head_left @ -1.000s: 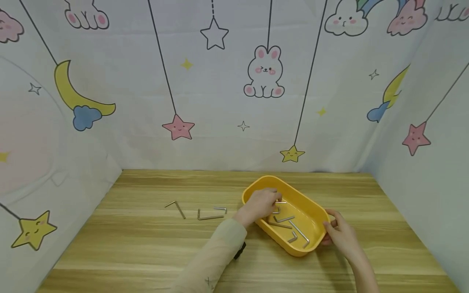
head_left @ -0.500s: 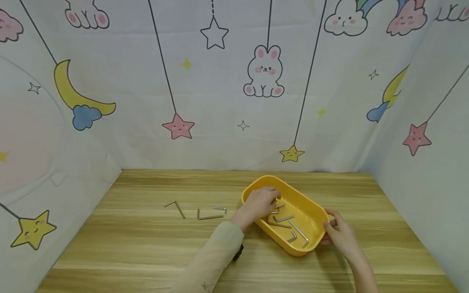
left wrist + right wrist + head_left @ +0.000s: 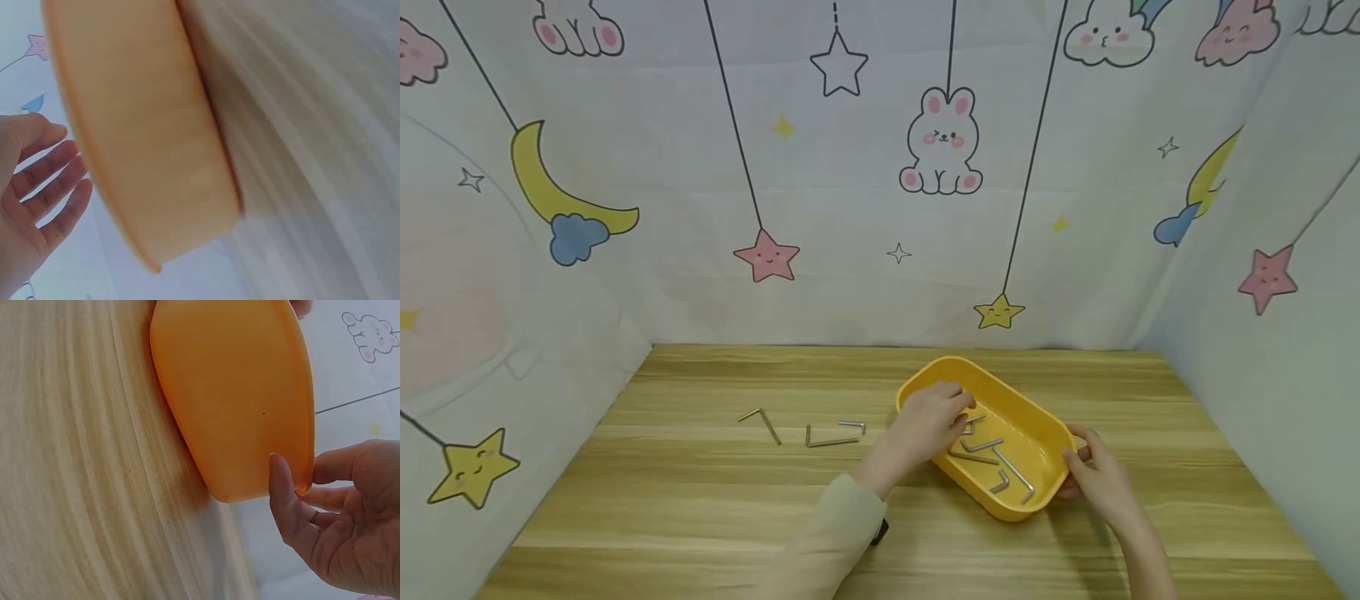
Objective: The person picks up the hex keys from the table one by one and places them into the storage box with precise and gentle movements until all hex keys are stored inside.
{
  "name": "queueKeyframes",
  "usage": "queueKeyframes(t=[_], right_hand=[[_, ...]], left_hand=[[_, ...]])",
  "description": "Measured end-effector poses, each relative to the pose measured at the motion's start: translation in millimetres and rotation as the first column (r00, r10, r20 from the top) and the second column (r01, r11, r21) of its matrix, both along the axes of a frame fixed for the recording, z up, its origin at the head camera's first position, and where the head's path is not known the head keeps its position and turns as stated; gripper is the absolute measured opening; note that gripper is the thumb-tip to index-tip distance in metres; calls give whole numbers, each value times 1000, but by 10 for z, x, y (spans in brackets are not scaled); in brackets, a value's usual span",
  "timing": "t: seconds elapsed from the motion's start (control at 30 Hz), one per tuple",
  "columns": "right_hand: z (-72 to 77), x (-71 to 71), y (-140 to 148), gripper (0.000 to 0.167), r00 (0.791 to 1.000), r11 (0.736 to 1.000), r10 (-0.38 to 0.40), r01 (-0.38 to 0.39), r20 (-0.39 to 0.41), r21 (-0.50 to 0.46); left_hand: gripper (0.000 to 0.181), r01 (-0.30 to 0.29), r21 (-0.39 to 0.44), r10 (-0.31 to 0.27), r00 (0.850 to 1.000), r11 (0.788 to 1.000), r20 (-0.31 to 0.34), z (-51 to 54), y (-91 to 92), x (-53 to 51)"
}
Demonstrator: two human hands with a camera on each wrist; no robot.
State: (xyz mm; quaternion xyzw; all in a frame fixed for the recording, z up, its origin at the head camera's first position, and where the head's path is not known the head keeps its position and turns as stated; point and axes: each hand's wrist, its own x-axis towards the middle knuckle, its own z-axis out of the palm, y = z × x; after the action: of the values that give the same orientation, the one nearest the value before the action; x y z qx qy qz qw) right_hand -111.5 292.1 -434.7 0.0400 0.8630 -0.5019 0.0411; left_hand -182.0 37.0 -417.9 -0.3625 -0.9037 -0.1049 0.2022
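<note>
Fingers first, and the left hand (image 3: 934, 412) hangs over the far-left end of the yellow tray (image 3: 1026, 421), its fingers (image 3: 70, 211) loosely bent, spread and holding nothing in the left wrist view. Across at the opposite end, the right hand (image 3: 1097, 479) has a firm pinch on the tray's rim, fingers (image 3: 283, 481) on either side of the wall. The tray sits at a slant on the worktop (image 3: 715, 508), right of centre. Inside, just beside the left fingertips, there's a silver hex key (image 3: 976, 419), partly hidden! Next come an angled silver key (image 3: 985, 446), a bronze key (image 3: 974, 457) close below it, a long silver key (image 3: 1013, 470) towards the right end and a stubby key (image 3: 999, 485) near the front wall. Outside now, left of the tray: a small silver key (image 3: 852, 424), a longer bronze key (image 3: 833, 443) just in front of it, and, further left, a bent bronze key (image 3: 772, 427) on its own. A pale sleeve (image 3: 831, 533) covers the left forearm, and behind everything rises a white cloth (image 3: 850, 192) with rabbits, stars and clouds.
</note>
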Motion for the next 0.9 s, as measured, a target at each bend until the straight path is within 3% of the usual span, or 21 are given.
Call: queueKeyframes(t=[0.27,0.4,0.73,0.9], right_hand=[[-14,-2,-4,49,1000,1000,-2,2,2,-5],[-17,-8,-10,49,1000,1000,-5,5,2,-7],[51,-3,-34,48,1000,1000,5,-5,-17,-11],[39,-2,-26,48,1000,1000,4,-4,-14,-1]], left_hand=[[11,4,-48,-6,999,999,-37,169,-81,226],[11,2,-49,-5,998,999,-56,206,-147,321],[11,-17,-67,8,992,998,-127,176,-356,469],[9,-22,-94,8,989,995,-147,109,-462,516]])
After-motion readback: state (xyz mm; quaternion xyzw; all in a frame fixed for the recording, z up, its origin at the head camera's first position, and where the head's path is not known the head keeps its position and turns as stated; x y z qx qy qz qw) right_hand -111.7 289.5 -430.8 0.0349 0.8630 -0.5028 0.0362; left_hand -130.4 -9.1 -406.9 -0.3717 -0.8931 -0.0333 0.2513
